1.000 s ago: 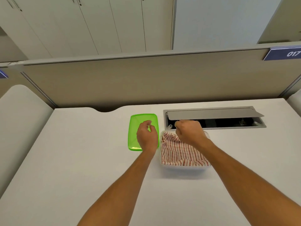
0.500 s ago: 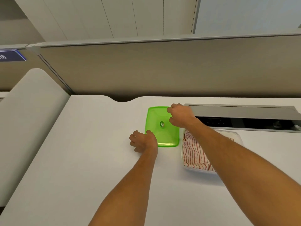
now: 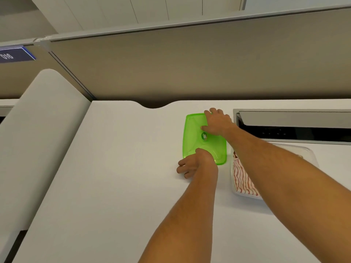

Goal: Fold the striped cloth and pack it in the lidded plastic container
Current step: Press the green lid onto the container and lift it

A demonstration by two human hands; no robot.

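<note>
Lifting the green lid (image 3: 193, 141) evenly matters: right hand (image 3: 218, 122) grasps its far edge, left hand (image 3: 191, 164) its near corner. Seat it squarely over the container (image 3: 311, 154), cloth (image 3: 241, 179) tucked.

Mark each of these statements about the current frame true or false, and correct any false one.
1. The green lid is already closed on the container. False: it lies on the white desk, beside the container.
2. The striped cloth sits inside the clear container. True.
3. The right hand is on the lid's far right corner. True.
4. The left hand holds the cloth. False: it is at the lid's near edge, away from the cloth.
5. The desk's cable hatch is open. True.
</note>
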